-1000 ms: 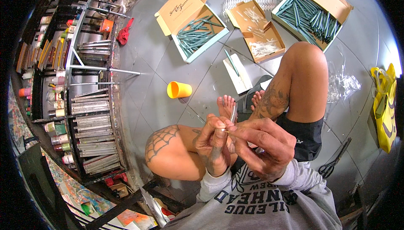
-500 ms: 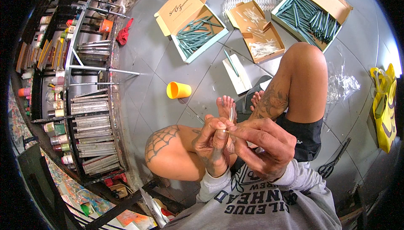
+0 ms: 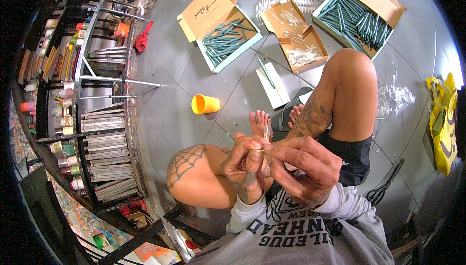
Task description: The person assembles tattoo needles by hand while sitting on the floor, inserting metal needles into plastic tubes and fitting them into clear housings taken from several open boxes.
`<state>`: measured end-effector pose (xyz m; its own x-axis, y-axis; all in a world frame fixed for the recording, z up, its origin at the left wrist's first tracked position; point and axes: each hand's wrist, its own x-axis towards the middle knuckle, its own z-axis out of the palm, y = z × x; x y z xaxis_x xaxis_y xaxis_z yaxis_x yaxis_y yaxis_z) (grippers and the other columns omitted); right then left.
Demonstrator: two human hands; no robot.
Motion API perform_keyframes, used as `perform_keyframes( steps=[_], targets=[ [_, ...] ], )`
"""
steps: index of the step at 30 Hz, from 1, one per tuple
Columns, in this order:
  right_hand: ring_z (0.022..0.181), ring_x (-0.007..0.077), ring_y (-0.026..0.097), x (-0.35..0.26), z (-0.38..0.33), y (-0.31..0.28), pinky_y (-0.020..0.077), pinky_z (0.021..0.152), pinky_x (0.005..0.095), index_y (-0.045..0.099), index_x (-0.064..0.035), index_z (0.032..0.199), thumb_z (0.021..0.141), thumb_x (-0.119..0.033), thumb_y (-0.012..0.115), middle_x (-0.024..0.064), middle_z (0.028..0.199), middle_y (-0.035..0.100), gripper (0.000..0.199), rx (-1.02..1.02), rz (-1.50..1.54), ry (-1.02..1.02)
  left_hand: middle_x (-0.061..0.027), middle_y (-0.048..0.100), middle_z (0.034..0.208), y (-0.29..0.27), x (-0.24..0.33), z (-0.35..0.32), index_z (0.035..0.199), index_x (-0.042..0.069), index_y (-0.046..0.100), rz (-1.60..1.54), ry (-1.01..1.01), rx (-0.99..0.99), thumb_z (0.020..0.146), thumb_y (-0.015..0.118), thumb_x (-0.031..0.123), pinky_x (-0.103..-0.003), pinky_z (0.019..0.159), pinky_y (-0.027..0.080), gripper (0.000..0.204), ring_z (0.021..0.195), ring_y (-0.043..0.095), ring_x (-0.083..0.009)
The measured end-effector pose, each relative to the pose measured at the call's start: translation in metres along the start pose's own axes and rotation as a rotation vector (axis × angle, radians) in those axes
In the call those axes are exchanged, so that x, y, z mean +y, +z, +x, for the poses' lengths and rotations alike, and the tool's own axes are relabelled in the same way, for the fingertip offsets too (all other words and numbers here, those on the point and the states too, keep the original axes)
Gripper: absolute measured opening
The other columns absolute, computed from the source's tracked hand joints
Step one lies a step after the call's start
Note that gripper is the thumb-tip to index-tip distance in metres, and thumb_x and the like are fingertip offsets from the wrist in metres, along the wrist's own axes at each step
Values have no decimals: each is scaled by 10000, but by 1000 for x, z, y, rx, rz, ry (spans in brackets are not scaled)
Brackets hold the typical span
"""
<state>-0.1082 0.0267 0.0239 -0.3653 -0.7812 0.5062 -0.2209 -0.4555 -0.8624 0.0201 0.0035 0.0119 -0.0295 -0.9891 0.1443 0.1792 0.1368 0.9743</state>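
In front of my lap both hands meet, fingertips almost touching. My left hand (image 3: 245, 165) is closed, with thumb and forefinger pinching a slim clear plastic tube (image 3: 267, 132) that points away from me. My right hand (image 3: 308, 168) is closed too, its thumb and forefinger pinching at the near end of this tube, where a tiny pale tip shows. Fingers cover much of the piece. Beyond my feet lies a white box (image 3: 277, 95) with one dark green pen-like stick (image 3: 266, 73) on top. Farther off, a cardboard box (image 3: 310, 60) holds small clear plastic pieces.
Two open boxes of green sticks, a left one (image 3: 221, 63) and a right one (image 3: 395, 15), stand on the tiled floor. An orange cup (image 3: 206, 104) lies left of my feet. Scissors (image 3: 381, 190), clear wrap (image 3: 395, 99) and a yellow bag (image 3: 442, 129) are at right; a crowded rack (image 3: 104, 134) fills the left.
Almost nothing differs. Both hands keep their pinch on the clear tube, with only a slight shift of the fingertips.
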Motion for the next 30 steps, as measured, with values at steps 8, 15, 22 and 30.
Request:
perform_keyframes(
  steps=[8,15,22,30],
  targets=[
    [707,197,687,5,-2,-1,554,602,283,716,63,858,672,85,743,124,822,711,190,-16,21,-55,-123,664,955,4,1,-2,974,-30,647,-88,-8,19,923,618,47,-302,880,405,96,886,528,-151],
    [726,204,682,2,4,-4,560,619,291,711,66,833,677,67,743,110,860,731,159,-72,-16,-89,-133,673,923,-1,-2,0,950,-37,654,25,38,31,910,624,43,-315,894,410,94,881,558,-162],
    [708,192,677,10,-2,-2,552,599,281,716,61,839,686,58,748,104,837,723,156,-59,-66,-179,-141,680,921,2,-1,-1,943,-42,654,57,60,45,908,631,56,-319,888,417,106,869,580,-170],
    [664,189,674,3,2,-3,537,581,276,727,56,867,679,52,736,123,805,713,189,-20,39,-20,-150,686,923,0,-4,-2,932,-46,656,63,63,44,893,651,72,-319,864,430,124,870,579,-168]
  ],
)
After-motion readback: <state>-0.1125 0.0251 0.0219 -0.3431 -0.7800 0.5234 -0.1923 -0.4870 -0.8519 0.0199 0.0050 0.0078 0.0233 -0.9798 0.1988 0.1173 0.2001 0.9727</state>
